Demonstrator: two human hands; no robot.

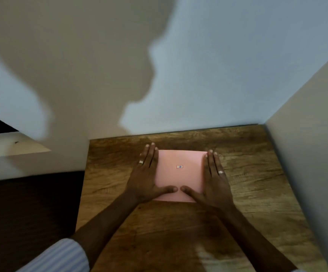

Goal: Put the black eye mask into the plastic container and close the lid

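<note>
A pink square lid (180,175) with a small sticker at its middle lies flat on top of the plastic container, whose body is hidden beneath it. My left hand (146,173) rests flat along the lid's left edge, fingers straight and together. My right hand (214,177) lies flat along the right edge the same way. Both thumbs point inward and nearly meet on the lid's near edge. Each hand wears a ring. The black eye mask is not visible.
The container stands on a wooden table (257,193) pushed into a corner: a white wall (198,85) runs behind it and another wall (312,154) on the right. The table's left edge drops to a dark floor (31,213).
</note>
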